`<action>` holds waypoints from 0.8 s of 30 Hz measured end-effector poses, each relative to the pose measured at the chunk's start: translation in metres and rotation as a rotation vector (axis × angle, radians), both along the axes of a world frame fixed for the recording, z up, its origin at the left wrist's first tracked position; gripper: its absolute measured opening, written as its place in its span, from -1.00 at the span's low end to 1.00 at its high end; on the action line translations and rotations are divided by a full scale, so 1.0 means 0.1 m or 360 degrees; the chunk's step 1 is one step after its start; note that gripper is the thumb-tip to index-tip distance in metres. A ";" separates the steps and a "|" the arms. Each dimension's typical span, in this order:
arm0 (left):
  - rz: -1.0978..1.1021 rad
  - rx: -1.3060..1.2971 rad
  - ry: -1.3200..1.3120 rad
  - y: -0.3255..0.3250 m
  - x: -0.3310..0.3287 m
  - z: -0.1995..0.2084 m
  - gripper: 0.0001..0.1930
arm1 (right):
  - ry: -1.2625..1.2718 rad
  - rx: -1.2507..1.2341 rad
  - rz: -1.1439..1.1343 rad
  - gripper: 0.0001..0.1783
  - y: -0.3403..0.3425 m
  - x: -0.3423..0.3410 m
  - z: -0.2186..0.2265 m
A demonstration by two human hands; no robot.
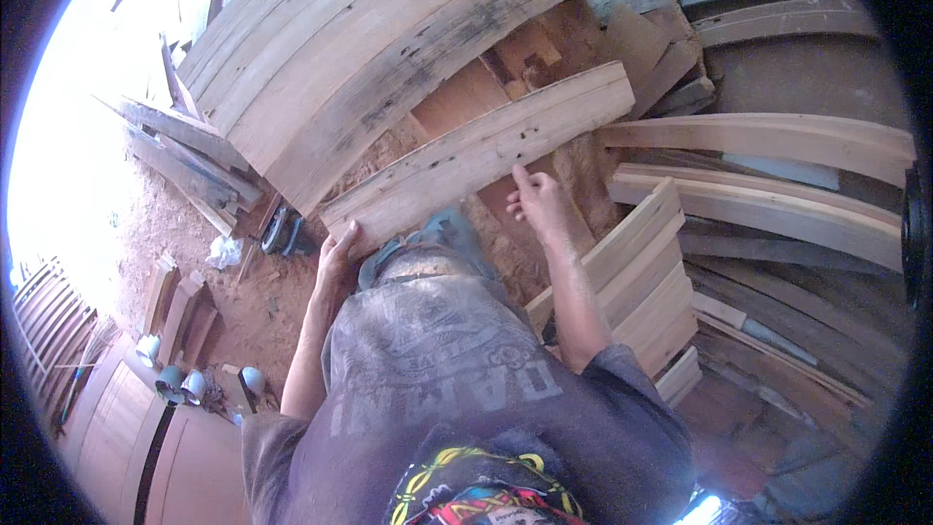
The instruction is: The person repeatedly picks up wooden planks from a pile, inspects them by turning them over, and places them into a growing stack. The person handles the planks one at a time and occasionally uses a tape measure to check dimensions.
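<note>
A pale wooden board, with dark knots and a greyed long edge, lies slanted across in front of me. My left hand is closed on its left end, the thumb on top and the other fingers hidden below. Near the board's closer edge, right of the middle, is my right hand. Its index finger is stretched to the board's edge and seems to touch it; the other fingers are loosely bent and hold nothing. Just beyond the board lies a wide panel of joined planks, darkly stained along its near side.
Short boards are stacked beside my right forearm. Long planks pile up along the right. Wood offcuts lie at the left on reddish dusty ground. Blue-grey cup-shaped things stand by flat wooden panels at the lower left.
</note>
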State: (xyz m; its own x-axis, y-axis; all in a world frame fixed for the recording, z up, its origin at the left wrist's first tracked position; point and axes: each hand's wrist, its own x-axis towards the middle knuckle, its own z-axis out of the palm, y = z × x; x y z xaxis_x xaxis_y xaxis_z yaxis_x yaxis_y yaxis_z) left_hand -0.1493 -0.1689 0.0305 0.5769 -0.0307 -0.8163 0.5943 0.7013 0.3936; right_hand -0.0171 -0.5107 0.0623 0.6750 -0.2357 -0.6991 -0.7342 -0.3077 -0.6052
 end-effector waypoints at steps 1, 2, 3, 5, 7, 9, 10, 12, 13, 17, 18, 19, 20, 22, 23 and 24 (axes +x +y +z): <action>0.0022 -0.0020 0.0013 -0.03 0.01 -0.02 -0.52 | -0.0014 0.0149 0.0026 -0.53 0.01 -0.06 -0.10; 0.0022 -0.0008 -0.0026 -0.05 -0.01 -0.06 -0.52 | -0.0086 0.0200 -0.0011 -0.53 0.07 -0.04 -0.13; 0.0023 0.0005 -0.0065 -0.05 -0.03 -0.11 -0.52 | -0.0158 0.0252 -0.0046 -0.54 0.15 -0.01 -0.17; 0.0035 0.0025 -0.0096 -0.08 -0.08 -0.14 -0.50 | -0.0173 0.0354 -0.0065 -0.53 0.21 0.07 -0.13; 0.0037 0.0020 -0.0068 -0.10 -0.16 -0.15 -0.48 | -0.0257 0.0384 0.0004 -0.53 0.24 0.09 -0.12; 0.0091 0.0086 -0.0053 -0.12 -0.18 -0.20 -0.48 | -0.0327 0.0413 0.0064 -0.54 0.29 0.12 -0.18; 0.0113 0.0106 -0.0045 -0.16 -0.15 -0.17 -0.47 | -0.0357 0.0418 0.0088 -0.55 0.31 0.19 -0.22; 0.0169 0.0028 -0.0108 -0.17 -0.12 -0.08 -0.47 | -0.0298 0.0390 0.0123 -0.56 0.28 0.26 -0.25; 0.0209 -0.0006 -0.0143 -0.18 -0.09 -0.03 -0.47 | -0.0210 0.0364 0.0145 -0.56 0.31 0.34 -0.13; 0.0265 0.0078 -0.0096 -0.15 -0.05 -0.10 -0.46 | -0.0124 0.0361 0.0138 -0.54 0.33 0.43 -0.13; 0.0265 0.0061 -0.0098 -0.13 -0.04 -0.12 -0.45 | -0.0154 0.0371 0.0156 -0.54 0.34 0.45 -0.15; 0.0260 0.0043 -0.0097 -0.09 -0.03 -0.18 -0.45 | -0.0182 0.0380 0.0169 -0.54 0.37 0.50 -0.20; 0.0247 0.0024 -0.0097 -0.07 0.02 -0.18 -0.44 | -0.0212 0.0387 0.0174 -0.54 0.39 0.56 -0.23; 0.0216 0.0038 -0.0096 -0.09 0.13 -0.12 -0.48 | -0.0187 0.0320 0.0187 -0.55 0.49 0.80 -0.30; 0.0198 0.0044 -0.0099 -0.08 0.18 -0.07 -0.50 | -0.0177 0.0286 0.0192 -0.56 0.53 0.88 -0.29; 0.0231 0.0013 -0.0011 -0.07 0.10 -0.13 -0.49 | -0.0171 0.0292 0.0183 -0.57 0.54 0.88 -0.28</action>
